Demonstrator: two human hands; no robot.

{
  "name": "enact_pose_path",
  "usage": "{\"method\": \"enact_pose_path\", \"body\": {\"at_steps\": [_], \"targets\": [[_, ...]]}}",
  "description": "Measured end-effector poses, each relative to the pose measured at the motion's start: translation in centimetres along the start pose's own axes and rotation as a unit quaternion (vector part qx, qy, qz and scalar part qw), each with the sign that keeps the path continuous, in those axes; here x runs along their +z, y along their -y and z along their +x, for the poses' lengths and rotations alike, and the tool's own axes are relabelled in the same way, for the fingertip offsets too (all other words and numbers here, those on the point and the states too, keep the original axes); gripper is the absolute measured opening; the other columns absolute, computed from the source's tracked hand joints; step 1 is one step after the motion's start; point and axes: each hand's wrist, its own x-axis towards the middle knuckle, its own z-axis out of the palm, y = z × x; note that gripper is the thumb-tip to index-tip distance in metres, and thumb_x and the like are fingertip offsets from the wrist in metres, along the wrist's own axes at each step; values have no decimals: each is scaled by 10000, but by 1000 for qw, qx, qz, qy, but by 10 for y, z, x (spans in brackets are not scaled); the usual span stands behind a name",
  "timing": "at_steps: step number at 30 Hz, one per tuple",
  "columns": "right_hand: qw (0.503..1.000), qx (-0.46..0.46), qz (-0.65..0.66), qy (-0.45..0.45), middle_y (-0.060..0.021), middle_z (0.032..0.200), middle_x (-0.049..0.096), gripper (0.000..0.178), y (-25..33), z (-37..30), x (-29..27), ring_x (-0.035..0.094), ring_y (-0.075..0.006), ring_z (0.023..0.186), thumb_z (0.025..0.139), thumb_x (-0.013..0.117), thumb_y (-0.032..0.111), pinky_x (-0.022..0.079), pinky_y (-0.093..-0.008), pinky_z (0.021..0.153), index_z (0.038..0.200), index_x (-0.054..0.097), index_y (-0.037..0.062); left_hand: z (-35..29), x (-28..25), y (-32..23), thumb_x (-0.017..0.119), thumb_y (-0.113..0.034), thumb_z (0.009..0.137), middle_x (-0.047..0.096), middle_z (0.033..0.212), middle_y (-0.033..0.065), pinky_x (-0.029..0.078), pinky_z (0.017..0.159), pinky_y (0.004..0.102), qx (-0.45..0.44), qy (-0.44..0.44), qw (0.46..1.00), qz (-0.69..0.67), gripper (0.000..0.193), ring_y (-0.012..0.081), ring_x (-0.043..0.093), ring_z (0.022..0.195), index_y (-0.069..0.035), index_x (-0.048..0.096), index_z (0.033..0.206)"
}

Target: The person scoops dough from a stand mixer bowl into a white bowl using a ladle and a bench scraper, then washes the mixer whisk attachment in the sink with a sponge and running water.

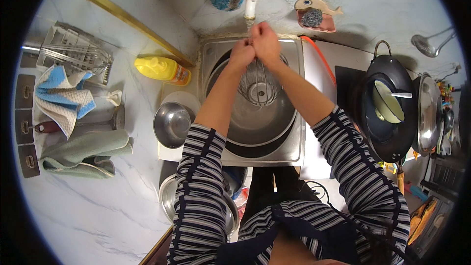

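Observation:
Both my hands are closed together just under the tap [250, 7], above a steel sink [300, 93]. My left hand [242, 54] and my right hand [266, 44] grip a wire whisk [257, 81] by its upper end, which their fingers hide. Its looped wires point down toward me, over a large metal basin [262, 130] that fills most of the sink. A thin stream seems to come from the tap right at my fingers. Darker rims show around the basin's edge.
Left of the sink stand a yellow bottle [164, 70] and a small steel bowl [172, 124]. Cloths [88, 152] and utensils hang on the left wall. To the right are a black wok [392, 137], a pale green bowl [387, 100] and a steel scrubber [312, 18] in a holder.

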Motion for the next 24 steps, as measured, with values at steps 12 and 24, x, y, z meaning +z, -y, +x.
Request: {"method": "enact_pose_path", "body": {"at_steps": [12, 24], "targets": [[984, -28, 0, 174, -168, 934, 651, 491, -4, 7, -24, 607, -349, 884, 916, 443, 462, 460, -431, 805, 859, 663, 26, -36, 11, -10, 489, -444, 915, 591, 827, -11, 463, 585, 264, -18, -6, 961, -276, 323, 128, 586, 722, -137, 562, 984], [940, -332, -38, 63, -116, 974, 573, 241, -19, -39, -13, 526, -337, 971, 718, 619, 113, 438, -396, 821, 958, 644, 110, -34, -1, -20, 415, -746, 814, 590, 1040, 69, 440, 747, 298, -101, -26, 902, -419, 755, 182, 552, 936, -41, 563, 1040]]}}
